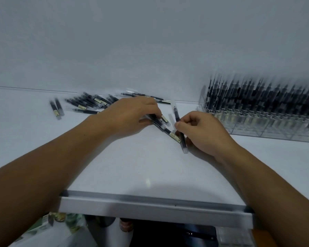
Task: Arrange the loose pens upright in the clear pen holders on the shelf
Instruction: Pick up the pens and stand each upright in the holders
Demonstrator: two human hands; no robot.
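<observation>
Dark pens with clear caps lie loose on the white shelf. A pile of loose pens sits at the back left, with two more pens apart at its left. My left hand grips a few pens against the shelf, their ends pointing right. My right hand pinches a single pen held nearly upright, its lower end near the shelf. The clear pen holder at the right is packed with several upright pens, blurred.
The shelf's metal front edge runs across the bottom. Below it, blurred bottles and packets stand on a lower level. A white wall closes the back. More pens lie along the back edge behind my left hand.
</observation>
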